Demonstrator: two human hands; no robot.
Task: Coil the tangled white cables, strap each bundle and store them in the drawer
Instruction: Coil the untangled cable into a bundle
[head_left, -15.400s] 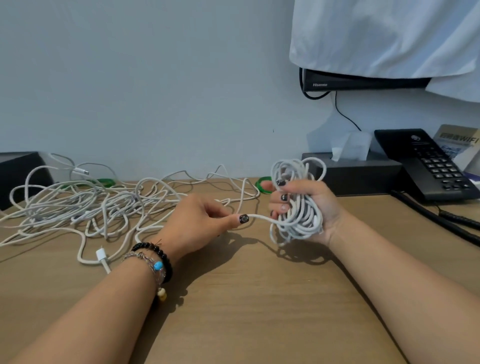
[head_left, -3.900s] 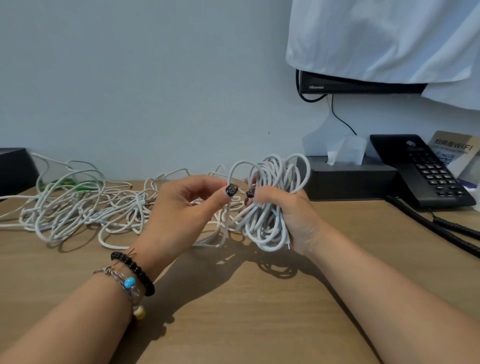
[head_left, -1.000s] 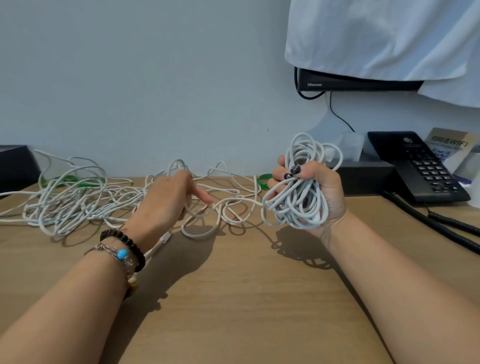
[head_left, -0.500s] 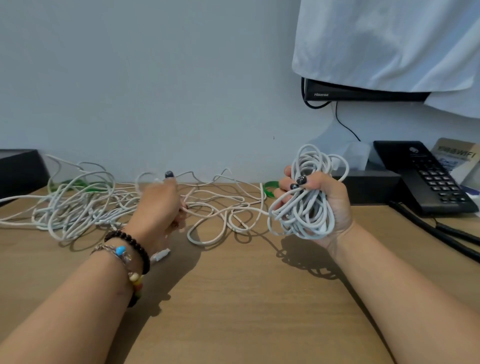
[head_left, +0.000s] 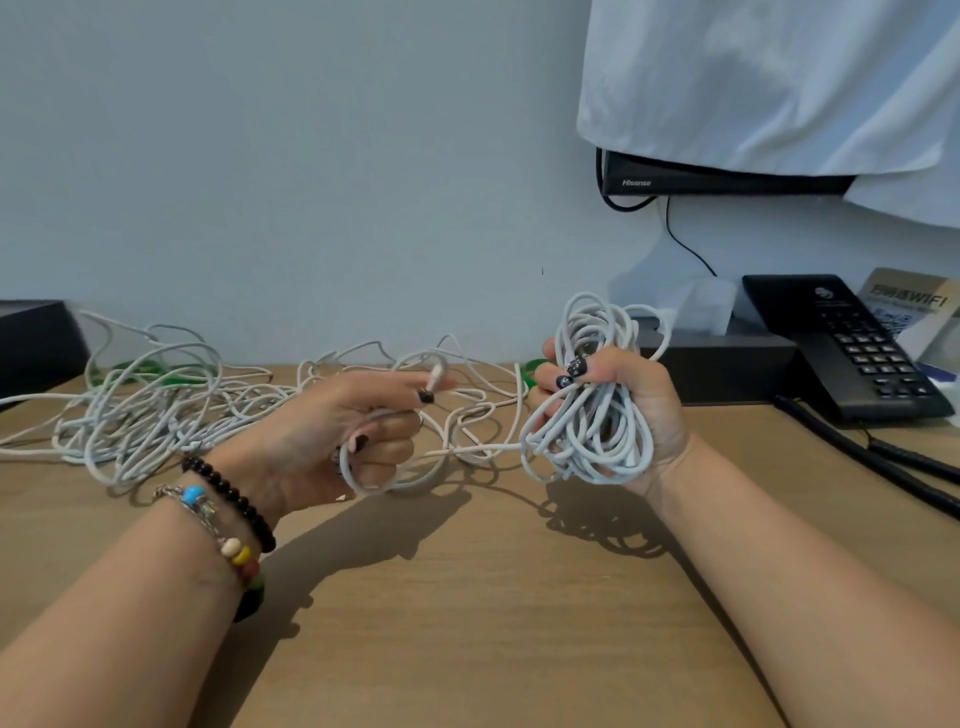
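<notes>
Right of the middle of the frame we see the right hand (head_left: 623, 410) with its grip closed tight around a fat bundle of white cable (head_left: 587, 415), held up above the wooden surface (head_left: 467, 597). In the middle, the left hand (head_left: 343, 431) has its fingers curled around a loose loop of cable (head_left: 384, 473), and the cable end (head_left: 435, 376) sticks up by the thumb. A cable runs between both hands. The tangled cables (head_left: 156, 410) lie on the surface at the left of the frame.

Black box (head_left: 36, 343) cut off at left edge.
</notes>
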